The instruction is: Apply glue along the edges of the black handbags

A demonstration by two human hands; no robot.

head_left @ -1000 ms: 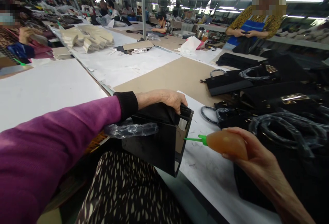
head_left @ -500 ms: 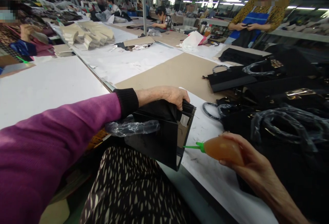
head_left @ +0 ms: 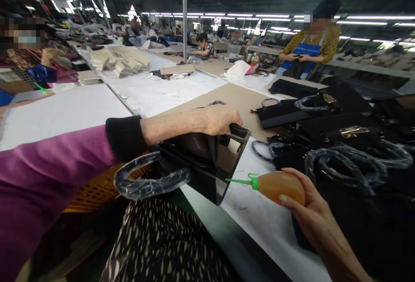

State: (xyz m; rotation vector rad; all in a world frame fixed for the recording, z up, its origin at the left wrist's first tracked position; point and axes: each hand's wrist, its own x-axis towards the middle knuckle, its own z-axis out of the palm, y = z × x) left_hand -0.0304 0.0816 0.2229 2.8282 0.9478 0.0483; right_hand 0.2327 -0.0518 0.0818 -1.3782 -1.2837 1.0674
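A black handbag (head_left: pixel 194 165) lies tilted at the table's near edge, its open end facing right. My left hand (head_left: pixel 223 120) grips the upper rim of that end, the fingers partly hidden behind it. One bag handle (head_left: pixel 152 182), wrapped in clear plastic, sticks out toward my lap. My right hand (head_left: pixel 308 204) is closed around a squeeze bottle (head_left: pixel 282 187) of amber liquid with a green nozzle. The nozzle's thin tip (head_left: pixel 228 180) points left, at the lower part of the bag's open end. Whether it touches the bag I cannot tell.
Several black bags (head_left: pixel 350 178) with plastic-wrapped handles are heaped at the right. Brown board (head_left: pixel 207 94) and white sheets (head_left: pixel 162 85) cover the table. An orange basket (head_left: pixel 94 191) sits below at the left. Co-workers are around; one in a blue apron (head_left: pixel 301 51) stands at the back right.
The view has tilted up. The bag has turned slightly, showing more of its opening, and its wrapped handle hangs further left. Both hands keep their holds; the nozzle tip stays by the bag's opening.
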